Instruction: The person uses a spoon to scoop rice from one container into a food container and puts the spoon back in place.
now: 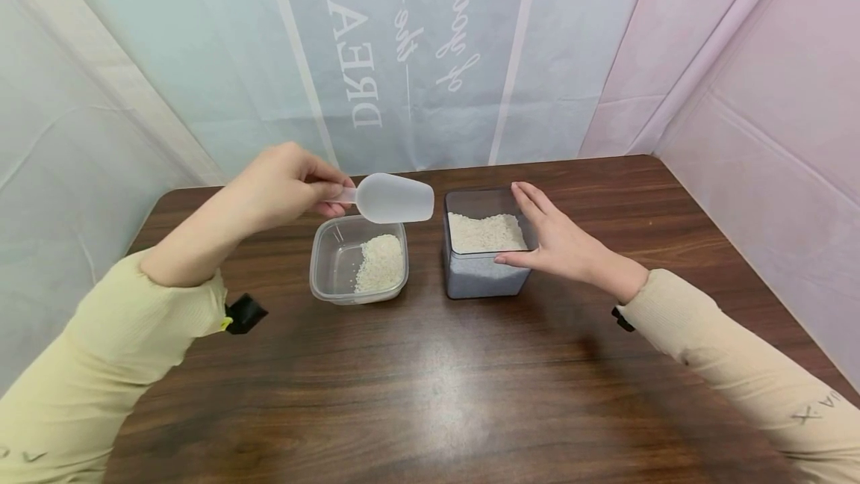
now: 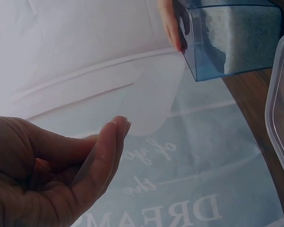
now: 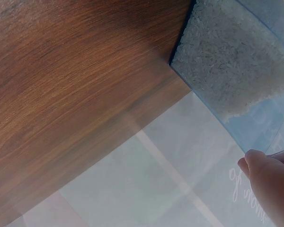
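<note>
My left hand [image 1: 289, 181] pinches the handle of a frosted white scoop [image 1: 395, 199], its bowl pointing right. No rice shows in the scoop, which hangs above the far right side of a clear plastic tub [image 1: 322, 296]. A small heap of rice [image 1: 380, 264] lies on the tub's right side. Pale and blurred, the scoop [image 2: 154, 97] also shows in the left wrist view. My right hand [image 1: 561, 241] holds the right side of a dark translucent rice container [image 1: 480, 278], fingers at the far rim, thumb at the near rim. Rice [image 3: 236, 56] fills much of it.
Both containers stand on a dark brown wooden table [image 1: 403, 394], with a gap between them. A pale blue cloth with white lettering [image 1: 416, 58] hangs behind the table, and light cloth walls [image 1: 773, 133] flank it.
</note>
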